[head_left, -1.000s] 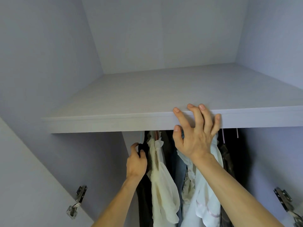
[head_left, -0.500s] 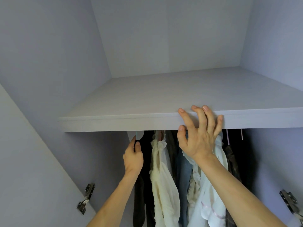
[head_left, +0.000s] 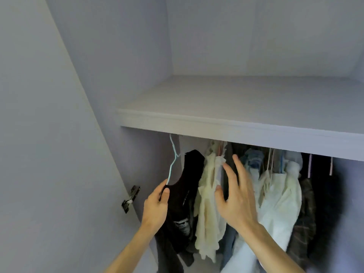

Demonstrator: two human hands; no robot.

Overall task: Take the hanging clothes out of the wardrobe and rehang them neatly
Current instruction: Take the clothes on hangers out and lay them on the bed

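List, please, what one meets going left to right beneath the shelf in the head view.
In order: door hinge → left hand → black garment → cream garment → right hand → white garment → dark plaid garment.

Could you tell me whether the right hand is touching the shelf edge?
No, the right hand is open below the shelf, before the hanging clothes.

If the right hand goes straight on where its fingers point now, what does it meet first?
Probably the cream blouse, hanging just beside the fingertips of the right hand; depth is unclear.
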